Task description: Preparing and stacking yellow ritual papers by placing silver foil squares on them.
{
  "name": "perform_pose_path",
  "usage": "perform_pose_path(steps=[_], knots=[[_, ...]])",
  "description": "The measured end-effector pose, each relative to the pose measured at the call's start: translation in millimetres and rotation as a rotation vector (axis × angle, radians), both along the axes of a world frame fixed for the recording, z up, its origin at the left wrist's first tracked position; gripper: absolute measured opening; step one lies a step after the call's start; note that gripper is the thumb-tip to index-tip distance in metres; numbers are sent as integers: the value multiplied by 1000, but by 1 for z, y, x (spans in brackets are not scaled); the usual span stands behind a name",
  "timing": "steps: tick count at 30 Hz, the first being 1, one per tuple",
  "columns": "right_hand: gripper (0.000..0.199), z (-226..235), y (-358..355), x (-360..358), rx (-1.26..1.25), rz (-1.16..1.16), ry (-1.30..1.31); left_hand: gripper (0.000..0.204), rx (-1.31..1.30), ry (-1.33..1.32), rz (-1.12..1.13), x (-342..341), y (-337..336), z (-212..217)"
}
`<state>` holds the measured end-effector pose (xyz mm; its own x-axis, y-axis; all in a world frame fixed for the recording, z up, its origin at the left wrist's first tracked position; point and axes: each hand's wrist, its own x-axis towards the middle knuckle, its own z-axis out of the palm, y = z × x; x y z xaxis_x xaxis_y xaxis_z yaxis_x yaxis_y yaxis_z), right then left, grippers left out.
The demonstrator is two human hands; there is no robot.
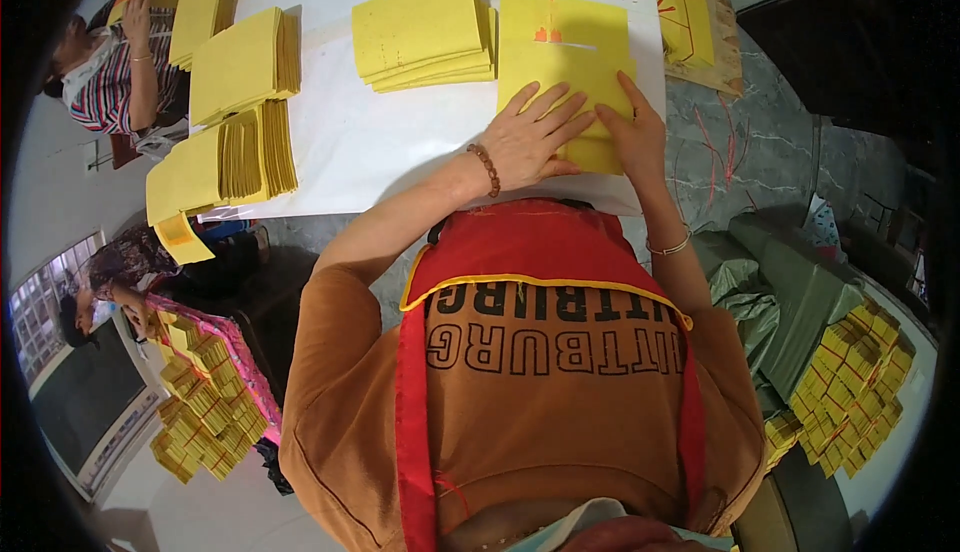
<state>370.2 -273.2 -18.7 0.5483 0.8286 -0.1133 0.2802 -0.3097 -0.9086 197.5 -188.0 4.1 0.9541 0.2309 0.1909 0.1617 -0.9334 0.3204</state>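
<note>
A yellow paper sheet or thin stack (570,67) with orange-red marks near its top lies at the front right of the white-covered table (335,142). On its lower left part rests my left hand (530,140), palm down with fingers spread. My right hand (640,137) is at its right edge, thumb on the paper and index finger stretched out apart from it. The other right fingers are hidden. Just left of the sheet lies a fanned pile of yellow paper (420,30), touched by neither hand.
Several thick yellow paper stacks (235,67) line the table's left side. A co-worker (125,82) handles paper at the far left; another person (125,272) bends over bundles (205,392). Tied bundles (685,12) sit on a board at right. Red strings (725,147) lie on the floor.
</note>
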Motion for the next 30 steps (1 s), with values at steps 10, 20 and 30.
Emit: perform_pose_path(steps=[10,20,30], knots=[[56,-3,-41,-33,-24,380,-888,57,34,165,-31,-2,2,-6],[59,-12,-50,-32,-34,401,-838,49,-21,25,60,3,5,-12],[31,2,-41,0,332,-47,296,53,253,18,113,18,5,2]])
